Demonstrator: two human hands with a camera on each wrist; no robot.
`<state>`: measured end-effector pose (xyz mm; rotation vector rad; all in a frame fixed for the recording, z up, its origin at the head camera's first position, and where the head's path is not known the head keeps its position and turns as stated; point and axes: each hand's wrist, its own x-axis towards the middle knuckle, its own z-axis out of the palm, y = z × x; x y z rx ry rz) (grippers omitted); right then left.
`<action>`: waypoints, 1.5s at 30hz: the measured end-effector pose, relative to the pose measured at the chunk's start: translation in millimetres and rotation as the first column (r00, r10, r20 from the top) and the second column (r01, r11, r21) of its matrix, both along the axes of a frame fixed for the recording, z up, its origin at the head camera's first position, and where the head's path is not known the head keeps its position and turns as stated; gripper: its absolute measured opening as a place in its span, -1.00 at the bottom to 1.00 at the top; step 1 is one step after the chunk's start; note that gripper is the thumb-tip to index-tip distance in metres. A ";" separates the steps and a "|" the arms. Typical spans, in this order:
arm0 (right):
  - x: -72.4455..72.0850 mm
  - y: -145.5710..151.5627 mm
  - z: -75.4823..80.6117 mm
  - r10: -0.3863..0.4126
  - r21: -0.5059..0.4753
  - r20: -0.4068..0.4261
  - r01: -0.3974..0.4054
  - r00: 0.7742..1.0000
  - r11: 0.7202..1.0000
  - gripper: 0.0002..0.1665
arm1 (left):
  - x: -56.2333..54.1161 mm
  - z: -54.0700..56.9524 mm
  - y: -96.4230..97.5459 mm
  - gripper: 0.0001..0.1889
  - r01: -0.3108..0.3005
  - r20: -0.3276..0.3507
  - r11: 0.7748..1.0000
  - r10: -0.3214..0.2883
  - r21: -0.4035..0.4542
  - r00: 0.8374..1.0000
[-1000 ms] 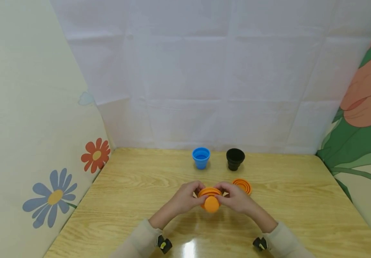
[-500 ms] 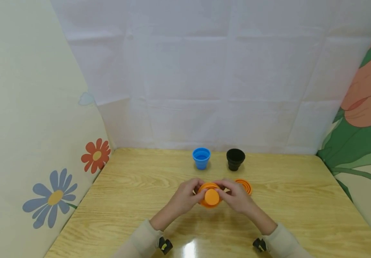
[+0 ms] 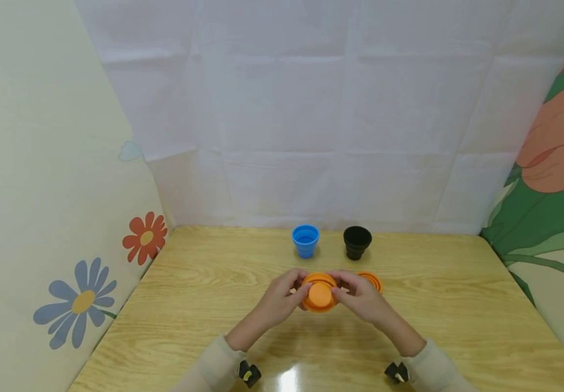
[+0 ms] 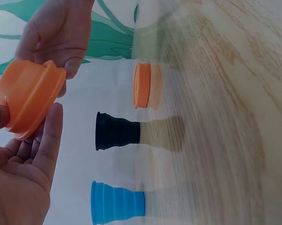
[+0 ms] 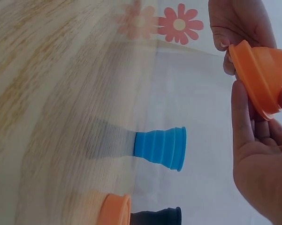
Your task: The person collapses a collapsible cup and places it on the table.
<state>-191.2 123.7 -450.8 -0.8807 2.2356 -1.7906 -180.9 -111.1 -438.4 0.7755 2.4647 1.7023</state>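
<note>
Both hands hold an orange collapsible cup (image 3: 320,295) above the table, its round base turned toward the head camera. My left hand (image 3: 278,299) grips its left side, thumb near the base and fingers behind the rim. From the right, my right hand (image 3: 362,299) grips it the same way. The wrist views show the held cup (image 4: 30,96) partly folded, with a wide stepped rim and a short base section. Behind the right hand lies a second orange collapsible cup (image 3: 372,280), folded flat and partly hidden by that hand.
A blue collapsible cup (image 3: 305,242) and a black one (image 3: 357,243) stand extended and upright toward the back of the wooden table (image 3: 203,305). A white cloth (image 3: 272,109) hangs behind, with flower-patterned panels at both sides.
The orange cup has tilted, so its base faces the head camera more squarely and sits higher within the rings. Both hands have risen slightly with it. The other cups stay put.
</note>
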 end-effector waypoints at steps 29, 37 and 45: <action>3.3 2.5 3.1 -0.018 0.021 0.026 0.017 1.000 1.000 -0.61 | -3.1 -0.3 -1.1 -0.72 0.053 0.016 0.991 -0.051 -0.127 0.999; 2.1 3.0 2.1 -0.033 0.039 0.016 0.032 0.999 0.999 -0.57 | -2.8 -1.0 0.4 -0.73 0.040 0.013 0.992 -0.039 -0.123 0.999; 0.0 4.3 1.1 -0.020 -0.024 0.075 0.022 0.997 0.999 -0.55 | -3.6 0.7 0.5 -0.69 0.008 0.014 0.998 -0.007 -0.067 1.000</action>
